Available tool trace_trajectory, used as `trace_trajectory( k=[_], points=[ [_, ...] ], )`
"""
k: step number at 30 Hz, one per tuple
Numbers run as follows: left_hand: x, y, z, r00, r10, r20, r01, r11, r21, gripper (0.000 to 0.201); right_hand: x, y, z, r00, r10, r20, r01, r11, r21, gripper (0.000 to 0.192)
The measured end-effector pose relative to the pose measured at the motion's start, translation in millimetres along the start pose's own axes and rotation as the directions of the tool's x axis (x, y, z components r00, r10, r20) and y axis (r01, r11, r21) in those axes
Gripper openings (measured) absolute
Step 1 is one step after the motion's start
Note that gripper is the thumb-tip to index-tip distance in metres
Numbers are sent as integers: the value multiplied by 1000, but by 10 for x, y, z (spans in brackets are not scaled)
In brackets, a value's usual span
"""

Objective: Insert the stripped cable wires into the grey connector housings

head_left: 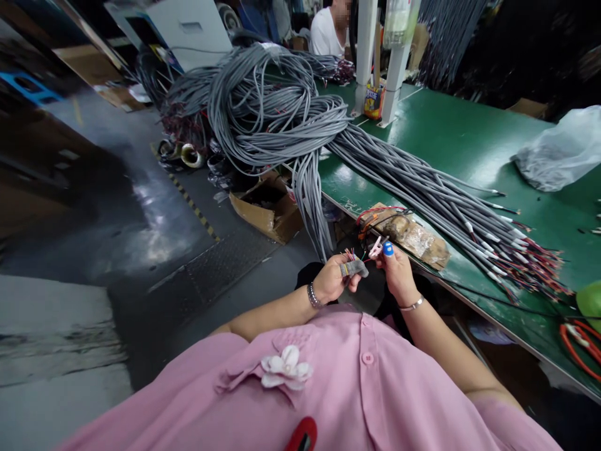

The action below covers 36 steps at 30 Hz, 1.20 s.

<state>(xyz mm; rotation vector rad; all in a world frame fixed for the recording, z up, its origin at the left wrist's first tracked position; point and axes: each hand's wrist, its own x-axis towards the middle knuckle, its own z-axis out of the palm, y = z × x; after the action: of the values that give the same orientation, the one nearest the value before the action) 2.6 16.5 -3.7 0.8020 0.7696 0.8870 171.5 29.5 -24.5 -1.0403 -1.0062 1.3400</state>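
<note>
My left hand (332, 280) is closed around the end of a grey cable, whose thin coloured wires (351, 254) fan out above the fingers. A grey knitted finger sleeve (354, 269) covers one of its fingers. Close beside it, my right hand (399, 273) pinches a small pale pink clip-like piece (376, 248), with a blue cover (387, 248) on a fingertip. A reddish wire runs between the two hands. Just beyond them, on the table edge, lies a block wrapped in brown tape (408, 235). Grey cables (312, 207) hang down behind my left hand.
A large coil of grey cable (277, 113) and a long bundle with stripped ends (469, 219) lie on the green table (451, 134). A plastic bag (558, 150) is at right. White posts (365, 56) rise at the back, near a seated person (327, 31). An open cardboard box (270, 210) stands below left.
</note>
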Motion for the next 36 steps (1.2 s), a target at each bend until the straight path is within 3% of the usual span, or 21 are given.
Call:
trace_trajectory(
  k=[2,6,8,12,18,22,27,31,36],
  points=[
    [42,5,-12,999,-32,15,32,999,2,35,9,20,24,997,-42,-63,39,998,-50,47],
    [99,-12,-34,997,-69,36,69,998,6,35,66,57,68,991,129,-15,-124,971,205,51],
    [112,-24,-32,996,-74,48,74,997,3,35,100,53,89,988,156,0,-149,943,298,47],
    [125,-47,-22,996,-75,51,75,997,8,34,123,27,113,991,127,-36,-106,929,354,39],
    [85,-51,-15,997,-75,25,74,997,38,37,72,19,82,974,224,37,-219,881,419,50],
    [-13,-41,-4,1000,25,-3,-25,995,96,40,44,-27,59,956,267,122,-293,848,442,57],
    [-102,3,20,958,269,-99,-227,923,312,38,16,-82,83,972,213,96,-233,907,350,35],
    [-94,42,56,917,395,-58,-325,824,465,35,17,-38,91,977,210,26,-207,926,315,37],
    [-40,-10,51,890,457,-13,-369,736,567,31,36,-3,91,967,254,19,-238,872,427,35]
  ],
)
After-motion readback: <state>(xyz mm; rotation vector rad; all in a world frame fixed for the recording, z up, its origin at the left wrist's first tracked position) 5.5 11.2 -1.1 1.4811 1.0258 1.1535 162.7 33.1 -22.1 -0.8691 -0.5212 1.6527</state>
